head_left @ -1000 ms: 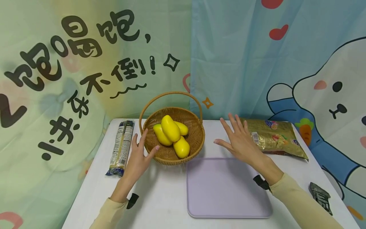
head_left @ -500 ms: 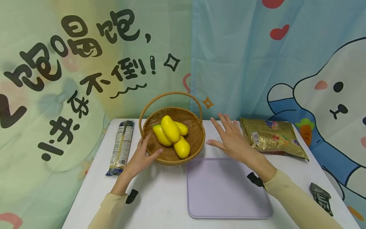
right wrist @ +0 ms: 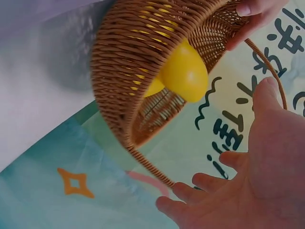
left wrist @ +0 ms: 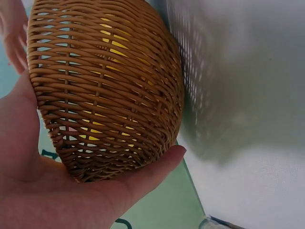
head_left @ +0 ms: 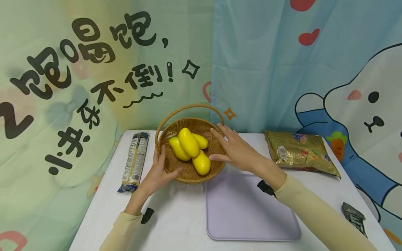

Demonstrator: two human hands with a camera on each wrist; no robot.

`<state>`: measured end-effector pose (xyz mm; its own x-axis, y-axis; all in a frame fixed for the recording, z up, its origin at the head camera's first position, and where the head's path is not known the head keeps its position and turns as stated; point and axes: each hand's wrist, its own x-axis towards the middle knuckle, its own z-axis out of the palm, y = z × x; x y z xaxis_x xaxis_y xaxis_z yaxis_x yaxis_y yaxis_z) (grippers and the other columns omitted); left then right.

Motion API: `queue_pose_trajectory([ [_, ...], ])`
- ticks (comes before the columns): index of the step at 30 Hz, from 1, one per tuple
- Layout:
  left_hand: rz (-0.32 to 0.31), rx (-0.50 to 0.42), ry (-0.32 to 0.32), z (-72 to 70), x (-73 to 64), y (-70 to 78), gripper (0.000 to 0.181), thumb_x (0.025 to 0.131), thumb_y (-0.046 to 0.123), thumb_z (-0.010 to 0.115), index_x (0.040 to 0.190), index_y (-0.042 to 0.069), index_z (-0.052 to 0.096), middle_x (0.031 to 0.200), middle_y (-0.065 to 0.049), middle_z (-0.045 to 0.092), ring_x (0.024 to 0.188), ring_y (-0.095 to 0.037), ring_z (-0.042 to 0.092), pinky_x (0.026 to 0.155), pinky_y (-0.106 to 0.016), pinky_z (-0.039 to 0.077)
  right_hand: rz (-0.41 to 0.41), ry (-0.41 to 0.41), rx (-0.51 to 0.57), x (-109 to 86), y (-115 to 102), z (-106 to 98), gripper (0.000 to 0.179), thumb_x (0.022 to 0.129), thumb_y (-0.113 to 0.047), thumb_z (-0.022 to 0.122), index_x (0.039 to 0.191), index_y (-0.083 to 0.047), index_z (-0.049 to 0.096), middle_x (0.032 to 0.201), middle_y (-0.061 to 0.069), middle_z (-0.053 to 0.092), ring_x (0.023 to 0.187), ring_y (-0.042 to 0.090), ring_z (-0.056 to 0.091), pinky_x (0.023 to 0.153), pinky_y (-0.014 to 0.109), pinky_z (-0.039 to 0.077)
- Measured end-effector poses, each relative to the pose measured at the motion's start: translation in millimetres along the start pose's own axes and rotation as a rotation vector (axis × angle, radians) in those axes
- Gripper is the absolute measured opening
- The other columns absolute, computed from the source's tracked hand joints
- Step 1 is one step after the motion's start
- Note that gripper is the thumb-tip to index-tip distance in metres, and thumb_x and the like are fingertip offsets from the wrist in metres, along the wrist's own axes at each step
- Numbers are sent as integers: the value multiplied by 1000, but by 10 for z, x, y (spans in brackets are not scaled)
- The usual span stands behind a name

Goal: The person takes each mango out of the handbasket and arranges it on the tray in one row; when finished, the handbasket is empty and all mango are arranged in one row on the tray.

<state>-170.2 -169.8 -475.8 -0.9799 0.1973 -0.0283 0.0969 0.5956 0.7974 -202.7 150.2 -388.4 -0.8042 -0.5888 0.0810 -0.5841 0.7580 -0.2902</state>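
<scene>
The white table (head_left: 176,219) carries everything; take the basket (head_left: 211,134) as the landmark. Just in front of it and to its right lies a lilac mat (head_left: 248,212); well to its right, a gold bag (head_left: 299,151); to its left, a long packet (head_left: 135,160). The basket stands at the table's far middle with yellow mangoes (head_left: 189,142) piled inside. The left hand (head_left: 158,174) cups its left wall, thumb on the near rim; the left wrist view shows palm and thumb pressed against the weave (left wrist: 109,86), which the head view hides. The right hand (head_left: 233,150) is spread, fingers straight, at the right rim; the right wrist view shows a gap between it (right wrist: 257,186) and the handle (right wrist: 152,167).
</scene>
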Motion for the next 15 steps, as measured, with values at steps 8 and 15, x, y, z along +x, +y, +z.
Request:
queue_pose_trajectory([
  [8, 13, 12, 29, 45, -40, 46, 121, 88, 44, 78, 162, 11, -12, 166, -7, -30, 150, -49, 24, 114, -55, 39, -49, -44, -26, 247, -82, 43, 101, 91, -61, 64, 165, -14, 13, 169, 21, 8, 154, 44, 19, 116, 69, 26],
  [15, 22, 37, 35, 62, -54, 75, 123, 87, 46, 78, 162, 12, -14, 166, -8, -30, 149, -49, 26, 114, -56, 39, -44, -134, 51, 456, -140, 70, 113, 88, -52, 73, 164, -9, 2, 168, 25, 7, 153, 43, 23, 115, 64, 32],
])
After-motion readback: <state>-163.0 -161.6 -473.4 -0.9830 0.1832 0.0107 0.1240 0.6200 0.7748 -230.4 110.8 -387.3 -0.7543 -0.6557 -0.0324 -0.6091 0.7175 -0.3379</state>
